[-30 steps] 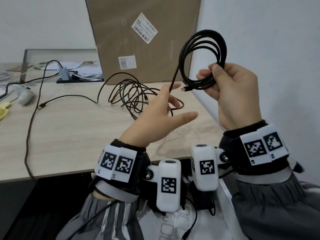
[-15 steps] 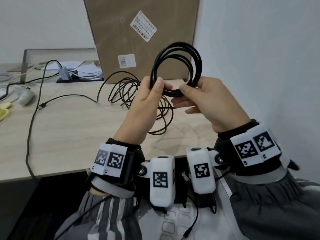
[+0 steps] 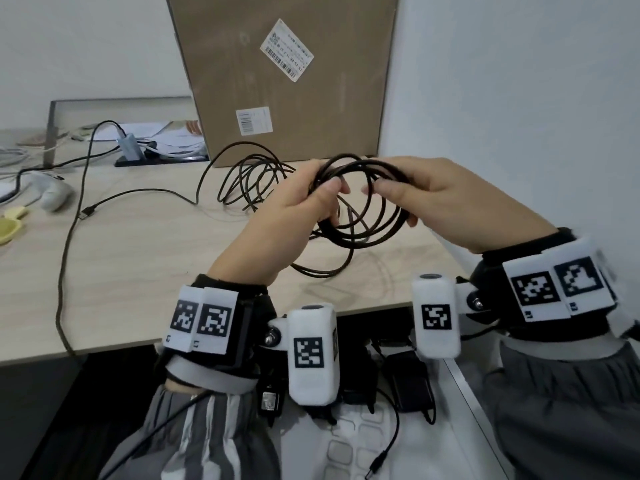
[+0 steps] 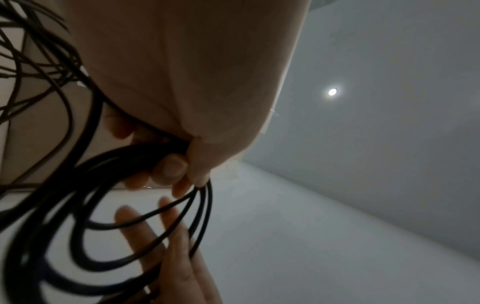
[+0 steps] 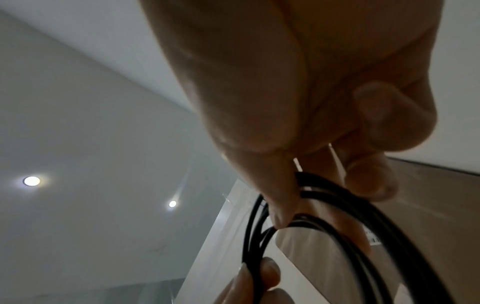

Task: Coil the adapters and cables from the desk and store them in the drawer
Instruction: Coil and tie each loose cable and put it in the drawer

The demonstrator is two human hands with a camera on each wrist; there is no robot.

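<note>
Above the light wooden desk (image 3: 145, 271), near its right edge, a coiled black round cable (image 3: 363, 216) is held up between both hands. The left side of the coil is gripped by the left hand (image 3: 298, 206), thumb on top and fingers curled under the strands. The right side of the loops is pinched by the right hand (image 3: 446, 199), fingers wrapped over the top. In the left wrist view the strands (image 4: 145, 222) are seen bunched at the fingertips (image 4: 168, 168). A second loose tangle of thin black cable (image 3: 252, 181) is left on the desk behind the hands, in front of a large brown cardboard box (image 3: 287, 74) leaned on the wall. Below the desk edge, black power adapters (image 3: 408, 382) are seen in the open white drawer (image 3: 460, 382). A grey USB hub (image 3: 130, 147) and a white mouse (image 3: 55, 197) are placed at far left.
</note>
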